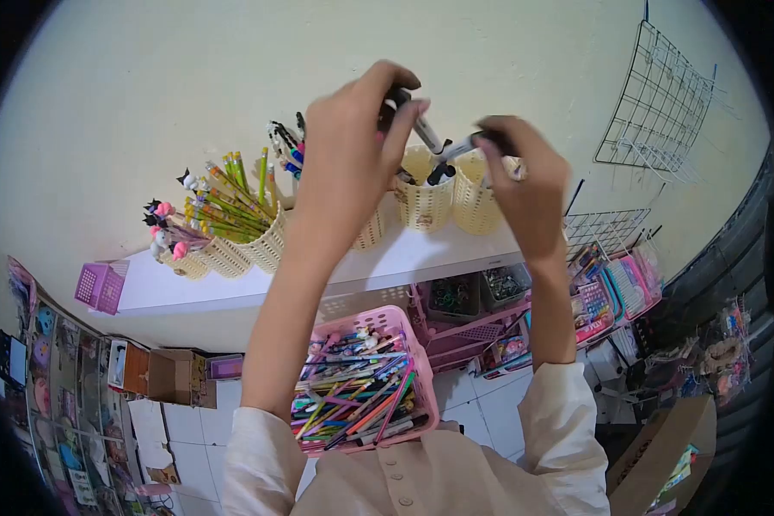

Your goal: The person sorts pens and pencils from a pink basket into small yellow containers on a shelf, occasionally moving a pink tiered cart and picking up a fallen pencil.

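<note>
My left hand [348, 129] is raised over the shelf, its fingers closed on a black-and-white marker [426, 134] that tilts down to the right. In my right hand [531, 176] is another grey-and-black marker [458, 150], pointing left, its tip close to the first one. Below them stands a cream woven cup [425, 208] with black-capped markers [439, 175] in it. Beside it, under my right hand, is a second cream cup [475, 206], its contents partly hidden. A pink basket [425, 370] full of pens and pencils is in front of my body.
The white shelf [172, 294] carries more cream cups, one with yellow-green pencils [232, 206]. A purple basket [101, 287] hangs at its left end. Wire grids [658, 95] are on the right wall. Below stand a pink rack [464, 331] and cardboard boxes [170, 378].
</note>
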Demonstrator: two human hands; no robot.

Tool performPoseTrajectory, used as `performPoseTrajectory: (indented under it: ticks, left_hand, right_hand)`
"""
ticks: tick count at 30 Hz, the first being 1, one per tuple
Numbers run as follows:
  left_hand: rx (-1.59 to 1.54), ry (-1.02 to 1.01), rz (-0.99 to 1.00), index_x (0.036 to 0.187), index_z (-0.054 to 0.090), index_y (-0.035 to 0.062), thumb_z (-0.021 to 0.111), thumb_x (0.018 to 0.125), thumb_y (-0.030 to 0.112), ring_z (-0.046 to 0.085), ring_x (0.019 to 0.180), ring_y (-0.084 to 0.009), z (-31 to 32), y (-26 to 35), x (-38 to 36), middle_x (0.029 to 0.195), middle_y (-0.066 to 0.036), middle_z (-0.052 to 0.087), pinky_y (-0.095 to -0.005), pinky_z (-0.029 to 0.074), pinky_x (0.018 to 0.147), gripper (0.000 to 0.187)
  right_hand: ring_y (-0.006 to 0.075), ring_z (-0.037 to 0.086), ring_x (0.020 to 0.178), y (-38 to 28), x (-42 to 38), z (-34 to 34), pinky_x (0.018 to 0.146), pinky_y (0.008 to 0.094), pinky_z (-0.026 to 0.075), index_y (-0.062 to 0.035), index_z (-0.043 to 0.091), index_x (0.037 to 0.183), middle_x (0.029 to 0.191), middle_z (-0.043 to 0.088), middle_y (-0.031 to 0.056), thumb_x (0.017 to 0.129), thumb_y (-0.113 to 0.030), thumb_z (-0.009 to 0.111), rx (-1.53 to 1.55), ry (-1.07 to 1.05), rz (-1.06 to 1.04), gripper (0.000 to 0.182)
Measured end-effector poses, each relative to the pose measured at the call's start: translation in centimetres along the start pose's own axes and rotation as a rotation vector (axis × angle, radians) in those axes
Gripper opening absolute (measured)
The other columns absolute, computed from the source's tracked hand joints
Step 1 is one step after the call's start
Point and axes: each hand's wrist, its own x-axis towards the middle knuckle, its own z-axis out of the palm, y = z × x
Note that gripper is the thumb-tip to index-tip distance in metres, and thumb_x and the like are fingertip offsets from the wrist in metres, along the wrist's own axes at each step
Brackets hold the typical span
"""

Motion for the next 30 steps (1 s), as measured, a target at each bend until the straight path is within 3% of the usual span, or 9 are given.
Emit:
performPoseTrajectory:
  ticks: [2, 6, 9, 11, 14, 18, 20, 24, 30]
  left_hand:
    - [0.144, -0.194, 0.048, 0.080, 0.055, -0.0024, 0.058, 0.071, 0.008, 0.058, 0.060, -0.0190, 2.0, -2.2, 1.5, 0.069, -0.013, 0.059, -0.0257, 0.045, 0.056, 0.014]
    - [0.359, -0.330, 0.097, 0.078, 0.056, -0.0031, 0.055, 0.068, 0.007, 0.053, 0.068, -0.0350, 5.4, -4.5, 1.5, 0.071, -0.020, 0.056, -0.0370, 0.043, 0.062, 0.014]
    - [0.380, -0.324, 0.202, 0.074, 0.053, -0.0037, 0.052, 0.069, 0.006, 0.051, 0.072, -0.0355, 7.0, -4.0, 0.4, 0.072, -0.021, 0.053, -0.0382, 0.042, 0.064, 0.010]
    - [0.335, -0.382, 0.165, 0.073, 0.051, -0.0028, 0.050, 0.069, 0.005, 0.050, 0.077, -0.0349, 7.3, -3.7, -0.4, 0.075, -0.021, 0.052, -0.0387, 0.041, 0.067, 0.008]
    - [0.469, -0.722, 0.050, 0.081, 0.050, -0.0040, 0.048, 0.068, 0.003, 0.049, 0.085, -0.0328, 7.8, -3.9, -1.3, 0.083, -0.018, 0.051, -0.0366, 0.041, 0.073, 0.015]
    - [0.709, -0.491, 0.328, 0.089, 0.050, -0.0049, 0.047, 0.068, 0.001, 0.049, 0.084, -0.0318, 8.9, -5.8, -2.7, 0.090, -0.020, 0.051, -0.0349, 0.041, 0.074, 0.022]
    - [0.438, -0.201, 0.480, 0.097, 0.049, -0.0021, 0.048, 0.068, 0.001, 0.048, 0.085, -0.0306, 7.1, -4.0, -3.0, 0.098, -0.020, 0.049, -0.0329, 0.040, 0.075, 0.030]
    - [0.034, -0.710, -0.164, 0.101, 0.048, 0.0018, 0.045, 0.073, 0.001, 0.051, 0.077, -0.0330, -3.1, 1.1, -7.6, 0.089, -0.015, 0.054, -0.0340, 0.042, 0.068, 0.028]
    - [-0.069, -0.883, -0.818, 0.094, 0.053, -0.0019, 0.049, 0.076, 0.005, 0.058, 0.059, -0.0157, -11.8, -4.6, -18.9, 0.072, -0.013, 0.058, -0.0264, 0.044, 0.054, 0.019]
  right_hand:
    - [0.0314, 0.053, 0.081, 1.2, 0.2, 1.4, 0.068, 0.0351, 0.041, 0.0010, 0.050, 0.093, 0.086, 0.054, 0.0178, 0.069, 0.003, 0.048, -0.026, -0.258, -0.008, 0.024]
    - [0.0310, 0.053, 0.081, 1.0, -1.4, 1.4, 0.070, 0.0345, 0.042, -0.0010, 0.049, 0.098, 0.093, 0.053, 0.0172, 0.069, 0.004, 0.049, -0.081, -0.094, -0.076, 0.030]
    - [0.0294, 0.054, 0.080, -1.0, -3.8, -0.6, 0.067, 0.0329, 0.043, -0.0024, 0.050, 0.099, 0.091, 0.053, 0.0149, 0.070, 0.006, 0.049, 0.087, -0.081, 0.087, 0.030]
    - [0.0168, 0.057, 0.072, -1.7, -6.0, -1.3, 0.062, 0.0272, 0.046, -0.0024, 0.053, 0.098, 0.089, 0.057, 0.0095, 0.072, 0.003, 0.050, 0.141, -0.099, 0.125, 0.026]
    - [0.0174, 0.057, 0.070, -2.6, -9.6, -1.6, 0.060, 0.0269, 0.045, -0.0030, 0.054, 0.094, 0.083, 0.057, 0.0090, 0.071, 0.002, 0.052, 0.202, -0.451, 0.210, 0.023]
    - [0.0212, 0.054, 0.075, -3.0, -16.0, 2.8, 0.064, 0.0309, 0.043, -0.0034, 0.054, 0.086, 0.079, 0.056, 0.0087, 0.067, -0.003, 0.056, 0.313, -0.736, 0.176, 0.019]
    - [0.0222, 0.051, 0.079, -3.3, -18.6, 5.1, 0.068, 0.0323, 0.041, -0.0043, 0.053, 0.080, 0.080, 0.055, 0.0080, 0.063, -0.006, 0.056, 0.159, -0.976, -0.118, 0.018]
    - [0.0208, 0.052, 0.079, -3.3, -22.6, 8.6, 0.066, 0.0326, 0.043, -0.0037, 0.052, 0.077, 0.080, 0.055, 0.0077, 0.059, -0.008, 0.054, -0.054, -0.941, -0.270, 0.018]
    - [0.0242, 0.056, 0.067, -2.9, -22.6, 9.0, 0.057, 0.0342, 0.046, -0.0027, 0.054, 0.083, 0.074, 0.055, 0.0115, 0.060, -0.006, 0.053, 0.040, -1.044, -0.115, 0.023]
